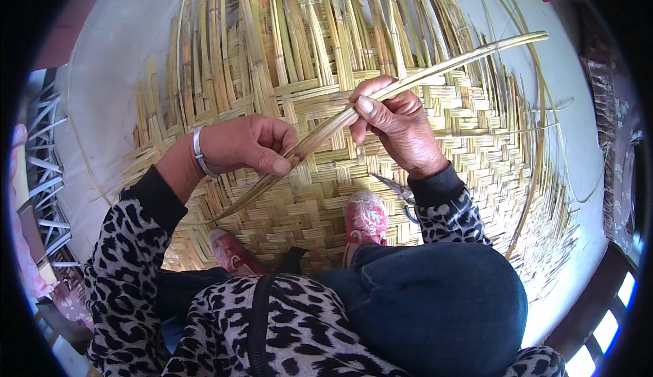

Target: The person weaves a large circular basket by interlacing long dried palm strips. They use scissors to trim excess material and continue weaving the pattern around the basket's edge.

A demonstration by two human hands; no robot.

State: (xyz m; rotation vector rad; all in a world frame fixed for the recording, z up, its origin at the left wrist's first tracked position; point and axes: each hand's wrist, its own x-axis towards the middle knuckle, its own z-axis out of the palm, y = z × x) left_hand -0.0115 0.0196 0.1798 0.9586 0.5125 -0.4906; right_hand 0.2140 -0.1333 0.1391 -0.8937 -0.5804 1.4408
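A bundle of split reed strips (320,134) runs slantwise between my hands, its far end rising to the upper right and its tail trailing down to the lower left. My right hand (394,122) pinches the bundle near its middle, thumb on top. Lower along it, my left hand (248,144) grips with thumb and curled fingers; a silver bracelet (198,151) circles that wrist. Beneath both hands spreads a woven reed mat (299,203), with loose unwoven strips (292,30) fanning out from its far edge.
Scissors (396,190) with dark handles lie on the mat by my right sleeve. My feet in red patterned shoes (365,220) rest on the mat. Long thin strips (541,105) curve over the pale floor (102,91) on the right. A metal rack (47,166) stands at the far left.
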